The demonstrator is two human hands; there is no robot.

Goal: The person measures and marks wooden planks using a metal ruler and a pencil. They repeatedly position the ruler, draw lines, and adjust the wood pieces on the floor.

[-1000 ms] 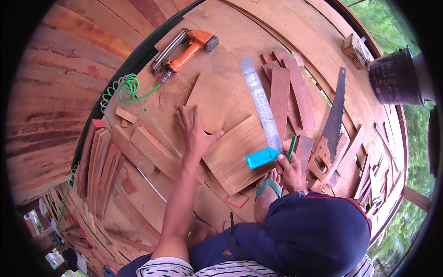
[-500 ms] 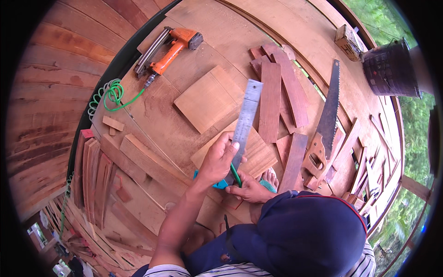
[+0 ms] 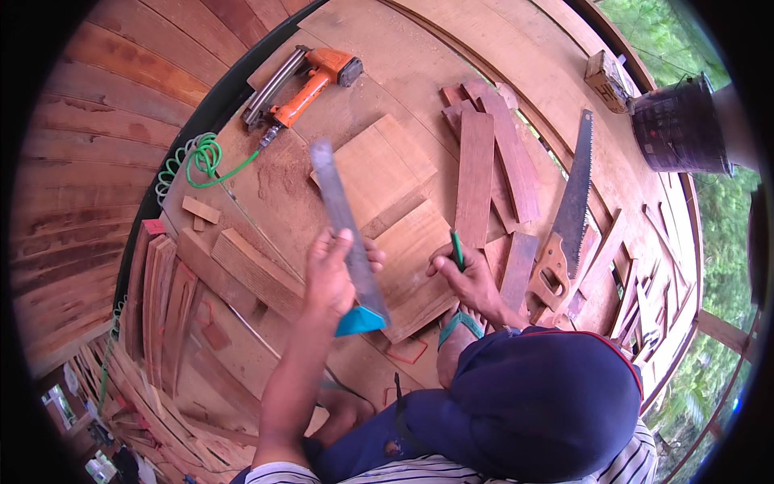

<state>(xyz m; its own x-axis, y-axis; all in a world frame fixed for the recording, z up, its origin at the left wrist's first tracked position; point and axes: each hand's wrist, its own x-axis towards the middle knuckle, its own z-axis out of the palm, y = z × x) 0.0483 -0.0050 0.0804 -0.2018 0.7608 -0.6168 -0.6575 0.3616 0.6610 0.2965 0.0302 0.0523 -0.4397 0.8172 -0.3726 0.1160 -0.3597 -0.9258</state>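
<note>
My left hand [image 3: 330, 274] grips a try square [image 3: 337, 194] by its steel blade, with the turquoise stock [image 3: 360, 322] at the lower end. The blade is tilted and a little blurred. In my right hand [image 3: 474, 284] is a green pencil [image 3: 457, 249], held upright between the fingers. Below and between my hands lies a flat light-brown board [image 3: 415, 262]. A second similar board [image 3: 379, 161] with a line across it lies just beyond, partly behind the square.
An orange nail gun [image 3: 302, 93] with a coiled green hose [image 3: 205, 160] lies at the far left. To the right are reddish planks [image 3: 474, 173] and a handsaw [image 3: 570, 202]. A dark bucket [image 3: 677, 125] stands far right. Wood strips [image 3: 161, 298] lean at left.
My hands have moved apart. The left one carried the square leftward and tilted it the other way; the right one drew the pencil up and right, away from the square.
</note>
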